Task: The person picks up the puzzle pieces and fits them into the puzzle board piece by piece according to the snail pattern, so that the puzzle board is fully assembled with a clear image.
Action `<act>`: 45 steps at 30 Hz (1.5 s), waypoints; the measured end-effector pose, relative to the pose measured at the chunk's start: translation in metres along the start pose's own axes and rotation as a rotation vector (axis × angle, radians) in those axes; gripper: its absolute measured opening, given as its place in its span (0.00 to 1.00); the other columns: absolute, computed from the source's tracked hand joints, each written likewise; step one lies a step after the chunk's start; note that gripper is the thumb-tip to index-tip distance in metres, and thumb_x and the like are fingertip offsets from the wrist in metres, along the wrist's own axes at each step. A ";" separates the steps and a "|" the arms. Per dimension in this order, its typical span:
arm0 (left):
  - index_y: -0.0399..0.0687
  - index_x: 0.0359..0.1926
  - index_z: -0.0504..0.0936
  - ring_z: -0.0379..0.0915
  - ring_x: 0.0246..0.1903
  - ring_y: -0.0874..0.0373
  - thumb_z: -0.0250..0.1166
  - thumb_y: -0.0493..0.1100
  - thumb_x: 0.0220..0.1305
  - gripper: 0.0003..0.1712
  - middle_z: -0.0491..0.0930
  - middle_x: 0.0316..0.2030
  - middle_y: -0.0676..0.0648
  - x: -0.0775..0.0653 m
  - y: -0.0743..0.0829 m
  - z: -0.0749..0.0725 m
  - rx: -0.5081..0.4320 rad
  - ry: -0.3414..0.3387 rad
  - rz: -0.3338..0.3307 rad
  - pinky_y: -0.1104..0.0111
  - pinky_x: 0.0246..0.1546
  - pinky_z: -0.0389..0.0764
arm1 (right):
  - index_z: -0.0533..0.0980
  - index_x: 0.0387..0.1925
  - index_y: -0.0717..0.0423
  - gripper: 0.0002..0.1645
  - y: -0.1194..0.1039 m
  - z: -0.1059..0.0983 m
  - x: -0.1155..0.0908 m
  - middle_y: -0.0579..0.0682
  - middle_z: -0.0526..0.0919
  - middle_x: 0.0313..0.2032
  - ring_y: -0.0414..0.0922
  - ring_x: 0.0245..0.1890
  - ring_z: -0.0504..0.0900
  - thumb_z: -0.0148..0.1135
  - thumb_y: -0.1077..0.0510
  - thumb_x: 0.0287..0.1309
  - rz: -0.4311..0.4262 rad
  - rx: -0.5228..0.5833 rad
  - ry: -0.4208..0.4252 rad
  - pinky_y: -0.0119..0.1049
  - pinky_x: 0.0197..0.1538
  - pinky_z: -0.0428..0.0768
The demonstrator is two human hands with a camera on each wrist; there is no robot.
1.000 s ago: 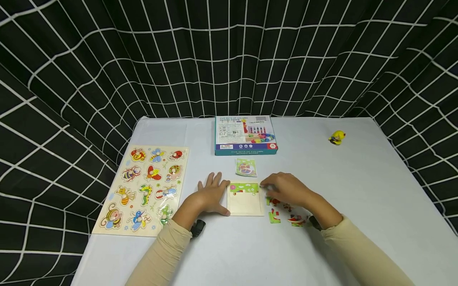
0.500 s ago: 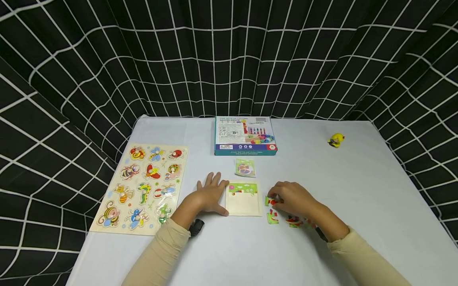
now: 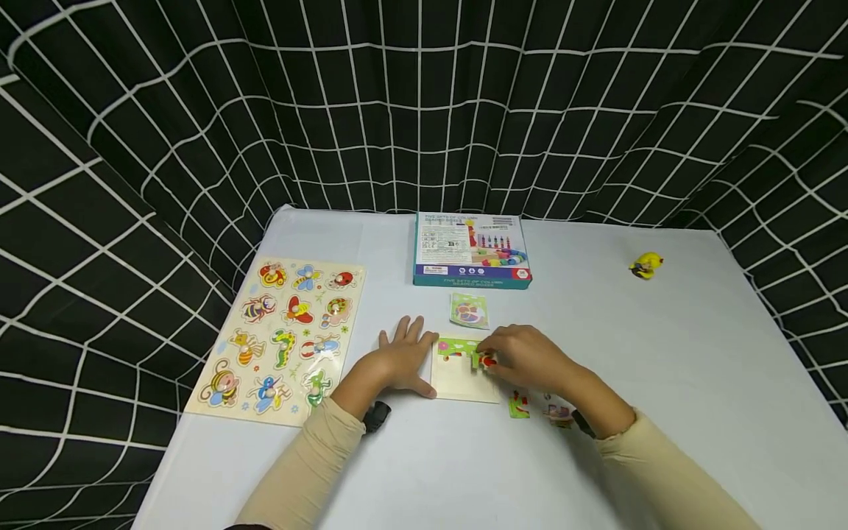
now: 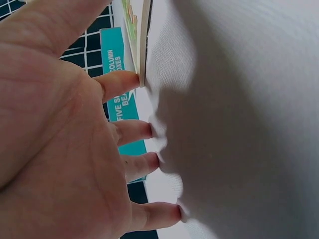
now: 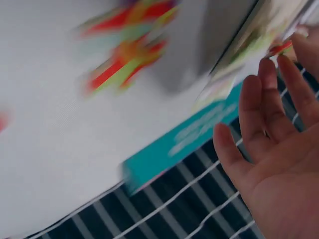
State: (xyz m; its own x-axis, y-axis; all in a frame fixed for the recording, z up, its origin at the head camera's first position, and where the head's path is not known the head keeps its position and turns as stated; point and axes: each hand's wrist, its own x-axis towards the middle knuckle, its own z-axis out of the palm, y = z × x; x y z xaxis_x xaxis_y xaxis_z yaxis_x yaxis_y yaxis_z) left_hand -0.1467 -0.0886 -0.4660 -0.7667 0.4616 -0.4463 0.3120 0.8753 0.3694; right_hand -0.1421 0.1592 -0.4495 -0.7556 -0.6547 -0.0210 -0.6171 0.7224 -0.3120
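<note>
A shallow wooden puzzle tray [image 3: 460,384] lies flat on the table, with a green strip of fitted jigsaw pieces [image 3: 457,347] along its far edge. My left hand [image 3: 400,366] rests on the table with spread fingers. Its index fingertip touches the edge of the tray [image 4: 143,47] in the left wrist view; the thumb lies by the near left corner. Between thumb and fingers my right hand [image 3: 533,358] pinches a green and red jigsaw piece [image 3: 475,360] over the tray's upper right part. Loose jigsaw pieces [image 3: 519,405] lie right of the tray, partly hidden by the hand and blurred in the right wrist view.
Behind the tray lies a small picture card [image 3: 469,311], and beyond it a teal boxed bead set [image 3: 472,250]. An insect peg puzzle board [image 3: 278,338] takes up the left side. A yellow toy figure [image 3: 646,265] sits at the far right.
My right hand went from the tray's right edge to the loose pieces, took a green and red jigsaw piece, and carried it left over the tray. The left hand stays at the tray's edge.
</note>
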 end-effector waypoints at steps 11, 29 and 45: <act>0.52 0.74 0.56 0.28 0.75 0.39 0.75 0.62 0.46 0.58 0.39 0.76 0.38 0.001 -0.002 -0.001 0.012 -0.005 0.003 0.33 0.65 0.44 | 0.85 0.44 0.49 0.17 -0.030 0.021 0.035 0.45 0.86 0.39 0.43 0.40 0.82 0.73 0.53 0.50 -0.080 -0.089 -0.015 0.50 0.53 0.76; 0.52 0.73 0.57 0.29 0.75 0.39 0.76 0.63 0.45 0.59 0.40 0.76 0.38 0.001 -0.001 0.000 0.031 -0.003 -0.006 0.33 0.65 0.46 | 0.85 0.43 0.49 0.16 -0.039 0.027 0.034 0.47 0.86 0.42 0.48 0.48 0.81 0.73 0.53 0.50 -0.062 -0.168 -0.001 0.53 0.60 0.70; 0.51 0.74 0.56 0.27 0.75 0.38 0.77 0.60 0.44 0.60 0.39 0.76 0.38 0.001 -0.002 0.001 -0.020 -0.002 0.005 0.32 0.65 0.41 | 0.85 0.42 0.55 0.19 0.025 -0.013 -0.043 0.47 0.87 0.41 0.49 0.45 0.83 0.76 0.57 0.45 0.155 -0.032 -0.026 0.54 0.53 0.75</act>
State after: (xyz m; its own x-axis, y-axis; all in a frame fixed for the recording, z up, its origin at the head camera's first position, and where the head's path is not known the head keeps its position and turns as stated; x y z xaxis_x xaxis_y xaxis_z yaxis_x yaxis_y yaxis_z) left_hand -0.1472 -0.0901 -0.4678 -0.7641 0.4660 -0.4461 0.3043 0.8701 0.3878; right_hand -0.1280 0.2084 -0.4437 -0.8369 -0.5398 -0.0909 -0.5005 0.8218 -0.2724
